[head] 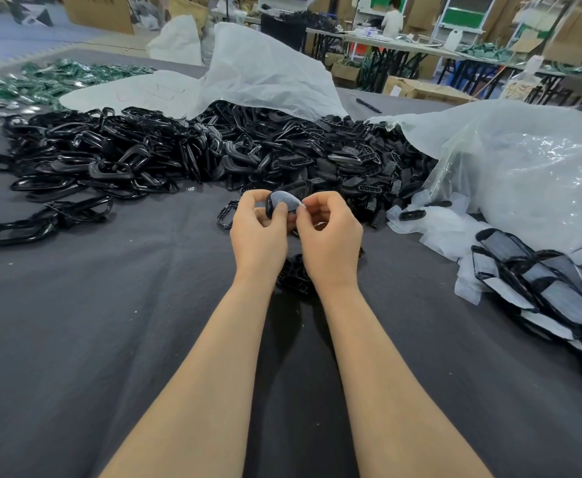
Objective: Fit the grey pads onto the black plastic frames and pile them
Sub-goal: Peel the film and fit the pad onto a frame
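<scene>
Held above the grey cloth-covered worktop (pixel 110 322): one small black plastic frame (pixel 268 205) with an oval grey pad (pixel 285 201) on its face. The left hand (pixel 258 232) has its grip curled round the frame's rounded end. The right hand (pixel 329 236) has its grip closed to a fingertip pinch at the pad's narrow tip. Long axis runs left-right, tip pointing right and slightly down. Risk: the pinch drags the tip, so the pad seats skewed or lifts. Edge seating: cannot tell.

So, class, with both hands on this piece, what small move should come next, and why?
Probably press the grey pad flush into the black frame: the left hand grips both, and the right hand pinches the pad's pointed end.
</scene>
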A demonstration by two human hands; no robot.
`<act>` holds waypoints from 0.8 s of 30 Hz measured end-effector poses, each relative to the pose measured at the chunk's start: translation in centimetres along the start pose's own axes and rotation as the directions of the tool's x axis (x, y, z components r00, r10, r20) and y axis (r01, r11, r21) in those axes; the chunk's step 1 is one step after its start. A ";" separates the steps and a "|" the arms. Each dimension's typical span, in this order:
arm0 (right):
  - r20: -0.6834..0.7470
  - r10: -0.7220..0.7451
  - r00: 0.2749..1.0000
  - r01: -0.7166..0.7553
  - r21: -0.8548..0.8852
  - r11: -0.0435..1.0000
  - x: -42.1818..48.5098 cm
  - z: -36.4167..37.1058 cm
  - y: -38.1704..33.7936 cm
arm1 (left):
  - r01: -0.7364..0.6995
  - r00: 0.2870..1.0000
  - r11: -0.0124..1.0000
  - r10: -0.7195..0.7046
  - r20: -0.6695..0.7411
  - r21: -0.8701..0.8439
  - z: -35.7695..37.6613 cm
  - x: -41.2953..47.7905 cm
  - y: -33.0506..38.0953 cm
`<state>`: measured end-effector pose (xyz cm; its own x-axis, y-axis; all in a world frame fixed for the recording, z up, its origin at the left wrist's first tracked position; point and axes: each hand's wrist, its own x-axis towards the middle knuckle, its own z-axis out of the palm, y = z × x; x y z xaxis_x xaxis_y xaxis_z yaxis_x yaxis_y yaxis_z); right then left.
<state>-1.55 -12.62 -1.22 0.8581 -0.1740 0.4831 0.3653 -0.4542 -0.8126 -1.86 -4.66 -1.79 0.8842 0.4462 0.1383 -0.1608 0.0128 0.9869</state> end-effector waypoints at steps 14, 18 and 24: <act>-0.084 0.023 0.996 -0.018 0.062 0.998 0.6 -0.7 0.1 | -0.070 0.996 0.996 0.066 0.052 0.062 0.1 -0.5 0.5; -0.047 0.063 0.997 -0.060 0.062 0.996 0.8 -0.9 0.3 | -0.118 0.992 0.986 0.111 0.068 0.114 0.1 -0.6 0.5; 0.053 0.230 0.972 -0.234 0.072 0.970 1.7 -1.4 1.1 | -0.255 0.964 0.948 0.232 0.133 0.190 0.0 -0.7 0.1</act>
<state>-0.21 -14.64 -0.86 0.9371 -0.2273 0.2650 0.1796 -0.3370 -0.9242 -2.46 -4.94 -1.79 0.8729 0.3139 0.3735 -0.2942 -0.2720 0.9162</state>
